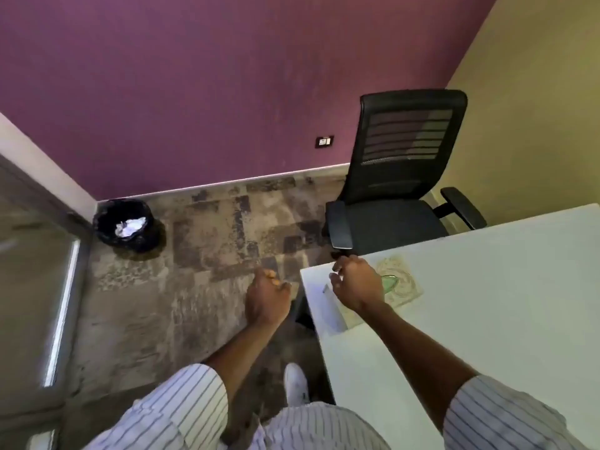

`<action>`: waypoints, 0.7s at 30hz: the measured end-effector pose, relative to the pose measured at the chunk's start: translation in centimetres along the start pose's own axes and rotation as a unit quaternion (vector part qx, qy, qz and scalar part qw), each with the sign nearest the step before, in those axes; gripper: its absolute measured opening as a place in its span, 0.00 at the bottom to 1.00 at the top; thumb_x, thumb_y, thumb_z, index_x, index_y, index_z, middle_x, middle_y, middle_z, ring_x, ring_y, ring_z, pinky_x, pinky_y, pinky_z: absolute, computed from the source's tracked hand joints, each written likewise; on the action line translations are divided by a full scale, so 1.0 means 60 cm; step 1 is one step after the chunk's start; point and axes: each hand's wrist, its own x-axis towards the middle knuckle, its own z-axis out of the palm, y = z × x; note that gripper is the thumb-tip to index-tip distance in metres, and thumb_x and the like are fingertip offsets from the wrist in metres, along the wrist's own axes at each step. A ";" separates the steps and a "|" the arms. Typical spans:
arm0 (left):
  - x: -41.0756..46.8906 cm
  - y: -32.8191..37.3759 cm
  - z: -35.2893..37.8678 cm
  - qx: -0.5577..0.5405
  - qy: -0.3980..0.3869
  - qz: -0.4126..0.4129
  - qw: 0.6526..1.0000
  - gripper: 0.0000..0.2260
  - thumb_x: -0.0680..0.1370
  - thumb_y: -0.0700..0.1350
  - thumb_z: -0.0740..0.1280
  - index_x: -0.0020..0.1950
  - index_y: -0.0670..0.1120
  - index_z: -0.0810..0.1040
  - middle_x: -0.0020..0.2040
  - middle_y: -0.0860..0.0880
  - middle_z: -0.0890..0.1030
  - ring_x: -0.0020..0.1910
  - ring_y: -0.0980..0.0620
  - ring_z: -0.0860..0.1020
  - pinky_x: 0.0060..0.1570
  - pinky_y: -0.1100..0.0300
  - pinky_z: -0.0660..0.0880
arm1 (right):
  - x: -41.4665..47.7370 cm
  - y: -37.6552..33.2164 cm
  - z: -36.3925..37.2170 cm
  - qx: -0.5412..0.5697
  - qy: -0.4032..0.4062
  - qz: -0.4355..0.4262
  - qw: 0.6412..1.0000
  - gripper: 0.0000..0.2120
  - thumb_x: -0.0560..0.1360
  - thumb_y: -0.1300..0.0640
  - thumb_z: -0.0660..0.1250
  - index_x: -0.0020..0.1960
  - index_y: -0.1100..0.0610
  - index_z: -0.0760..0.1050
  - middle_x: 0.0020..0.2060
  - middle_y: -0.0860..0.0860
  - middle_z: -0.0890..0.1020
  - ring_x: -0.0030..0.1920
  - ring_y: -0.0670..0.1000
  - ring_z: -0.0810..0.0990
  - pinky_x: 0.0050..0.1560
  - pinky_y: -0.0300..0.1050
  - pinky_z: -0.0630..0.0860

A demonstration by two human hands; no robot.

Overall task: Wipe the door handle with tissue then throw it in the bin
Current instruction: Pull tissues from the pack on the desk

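A black-lined bin (107, 222) stands in the floor corner at the left, with crumpled white tissue (130, 227) inside it. A beige patterned tissue box (402, 287) with a green opening lies near the corner of the white table (487, 303). My right hand (357, 282) hovers just over the box, fingers bent and apart, with no tissue visible in it. Over the carpet to the left of the table is my left hand (268, 295), its fingers curled in and nothing showing in them. A glass door (35, 271) fills the left edge; I cannot make out its handle.
A black mesh office chair (399, 177) stands behind the table against the purple wall. Patchy grey carpet (211, 254) runs between me and the bin. My white shoe (295, 383) is on the floor beside the table's edge.
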 end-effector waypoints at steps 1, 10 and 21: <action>0.000 0.009 0.029 -0.016 -0.018 -0.010 1.000 0.11 0.81 0.44 0.74 0.60 0.44 0.77 0.56 0.40 0.87 0.60 0.35 0.85 0.61 0.46 0.82 | 0.003 0.024 -0.002 -0.004 0.000 0.023 1.000 0.12 0.82 0.50 0.69 0.60 0.54 0.85 0.59 0.54 0.86 0.58 0.58 0.85 0.55 0.52 0.83; -0.009 0.043 0.185 0.077 -0.161 -0.063 0.982 0.18 0.84 0.51 0.70 0.63 0.37 0.83 0.63 0.37 0.87 0.63 0.37 0.86 0.51 0.54 0.77 | 0.023 0.171 0.023 -0.061 -0.031 0.157 0.985 0.11 0.78 0.55 0.68 0.56 0.56 0.86 0.50 0.55 0.88 0.50 0.60 0.87 0.45 0.46 0.79; -0.035 0.013 0.224 0.065 -0.219 -0.092 0.969 0.28 0.87 0.61 0.66 0.43 0.36 0.83 0.49 0.33 0.89 0.51 0.32 0.88 0.57 0.41 0.87 | 0.034 0.175 0.054 -0.047 -0.023 0.240 0.969 0.13 0.78 0.53 0.73 0.59 0.58 0.83 0.55 0.55 0.88 0.55 0.59 0.88 0.55 0.50 0.84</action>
